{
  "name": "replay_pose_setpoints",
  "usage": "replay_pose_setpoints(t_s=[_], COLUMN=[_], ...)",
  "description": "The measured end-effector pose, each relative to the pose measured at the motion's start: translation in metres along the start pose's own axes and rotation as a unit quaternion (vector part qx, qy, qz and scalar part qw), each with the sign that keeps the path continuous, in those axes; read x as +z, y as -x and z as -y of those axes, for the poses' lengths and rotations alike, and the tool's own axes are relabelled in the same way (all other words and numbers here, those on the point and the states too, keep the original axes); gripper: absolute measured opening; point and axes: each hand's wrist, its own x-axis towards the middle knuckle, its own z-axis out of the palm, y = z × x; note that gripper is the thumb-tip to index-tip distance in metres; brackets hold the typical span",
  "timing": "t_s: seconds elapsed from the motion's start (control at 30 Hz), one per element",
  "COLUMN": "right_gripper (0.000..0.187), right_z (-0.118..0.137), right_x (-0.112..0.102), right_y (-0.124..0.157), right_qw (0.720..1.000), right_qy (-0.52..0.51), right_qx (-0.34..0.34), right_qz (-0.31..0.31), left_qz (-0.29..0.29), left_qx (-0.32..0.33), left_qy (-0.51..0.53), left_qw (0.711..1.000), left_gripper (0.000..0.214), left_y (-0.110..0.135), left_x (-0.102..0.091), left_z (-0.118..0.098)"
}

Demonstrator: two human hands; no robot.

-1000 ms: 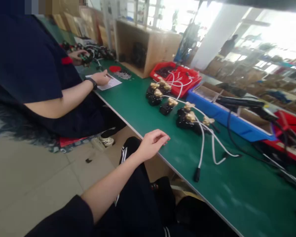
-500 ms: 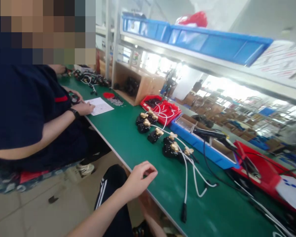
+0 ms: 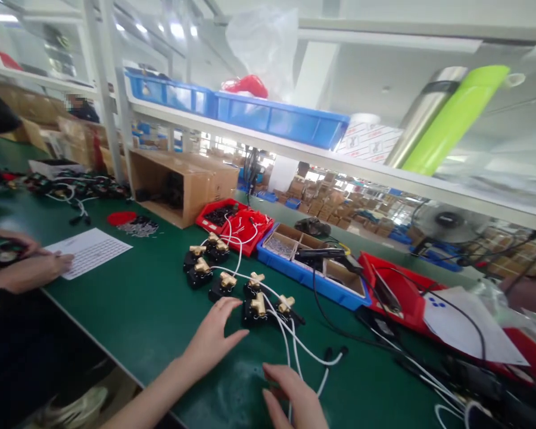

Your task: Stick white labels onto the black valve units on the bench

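Several black units with brass T-shaped fittings (image 3: 258, 305) and white cables (image 3: 280, 322) stand in a cluster on the green work table (image 3: 147, 304). My left hand (image 3: 212, 339) reaches over the table just in front of the nearest units, thumb and fingers apart, holding nothing. Lower down, by the bottom edge of the view, my right hand (image 3: 297, 396) hovers beside the white cables with its fingers apart. Nothing shows between them, though the lower part of that hand is cut off.
Behind the units are red bins (image 3: 250, 232) and a blue divided tray (image 3: 312, 277) with a black corded tool (image 3: 321, 255) across it. A cardboard box (image 3: 201, 196) stands farther left. At far left, a co-worker's hand (image 3: 31, 271) touches a printed sheet (image 3: 92, 250).
My view has swung right and up. My left hand has moved from the table's edge to over the tabletop near the units, and its fingers have spread. My right hand has come into view.
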Motion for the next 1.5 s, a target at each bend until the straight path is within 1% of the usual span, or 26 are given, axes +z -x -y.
replay_pose_setpoints(t_s=[0.07, 0.1, 0.17, 0.27, 0.37, 0.43, 0.5, 0.57, 0.63, 0.7, 0.77, 0.87, 0.93, 0.97, 1.17, 1.33, 1.5], right_gripper=[0.045, 0.047, 0.046, 0.045, 0.051, 0.053, 0.052, 0.051, 0.055, 0.063, 0.067, 0.055, 0.046, 0.045, 0.048, 0.046, 0.045], right_z=[-0.007, -0.011, -0.023, -0.046, -0.069, -0.079, -0.084, -0.083, -0.078, -0.074, -0.073, -0.075, -0.077, -0.077, -0.066, -0.066, -0.07], right_x=[0.003, 0.003, -0.005, -0.027, -0.043, -0.046, -0.045, -0.043, -0.044, -0.046, -0.049, -0.055, -0.059, -0.063, -0.091, -0.108, -0.123], right_y=[-0.019, -0.025, -0.03, -0.029, -0.036, -0.049, -0.066, -0.083, -0.096, -0.106, -0.115, -0.125, -0.127, -0.126, -0.103, -0.083, -0.064], right_qw=[0.994, 0.988, 0.977, 0.969, 0.966, 0.968, 0.972, 0.974, 0.976, 0.979, 0.987, 0.997, 0.997, 0.997, 0.996, 0.996, 0.994], right_qy=[0.099, 0.141, 0.182, 0.186, 0.172, 0.15, 0.126, 0.109, 0.099, 0.086, 0.053, -0.02, -0.055, -0.064, -0.075, -0.064, -0.076], right_qx=[0.012, 0.028, 0.063, 0.097, 0.108, 0.102, 0.087, 0.071, 0.06, 0.051, 0.037, 0.017, 0.015, 0.017, 0.039, 0.064, 0.052], right_qz=[-0.033, -0.055, -0.092, -0.129, -0.16, -0.172, -0.178, -0.183, -0.186, -0.177, -0.145, -0.075, -0.044, -0.035, 0.014, 0.027, 0.055], left_qz=[0.005, 0.011, 0.025, 0.044, 0.054, 0.056, 0.055, 0.053, 0.049, 0.046, 0.043, 0.04, 0.042, 0.044, 0.077, 0.065, 0.055], left_qx=[-0.006, -0.007, -0.008, -0.013, -0.021, -0.028, -0.035, -0.039, -0.041, -0.044, -0.047, -0.053, -0.055, -0.056, -0.05, -0.057, -0.063], left_qy=[0.001, 0.002, 0.004, 0.007, 0.009, 0.007, 0.004, 0.0, -0.005, -0.011, -0.018, -0.028, -0.031, -0.032, -0.034, -0.056, -0.076], left_qw=[1.0, 1.0, 1.0, 0.999, 0.998, 0.998, 0.998, 0.998, 0.998, 0.998, 0.998, 0.997, 0.997, 0.997, 0.995, 0.995, 0.994], left_gripper=[0.057, 0.06, 0.057, 0.045, 0.04, 0.039, 0.039, 0.04, 0.041, 0.042, 0.044, 0.046, 0.046, 0.046, 0.046, 0.042, 0.045], left_y=[-0.014, -0.021, -0.032, -0.038, -0.036, -0.033, -0.031, -0.031, -0.03, -0.028, -0.025, -0.019, -0.016, -0.015, -0.012, -0.002, 0.005], left_x=[0.017, 0.023, 0.028, 0.028, 0.028, 0.029, 0.031, 0.032, 0.034, 0.035, 0.038, 0.041, 0.042, 0.043, 0.042, 0.051, 0.062], left_z=[0.004, 0.007, 0.012, 0.015, 0.013, 0.012, 0.011, 0.011, 0.01, 0.009, 0.007, 0.003, 0.0, -0.001, -0.013, -0.023, -0.031])
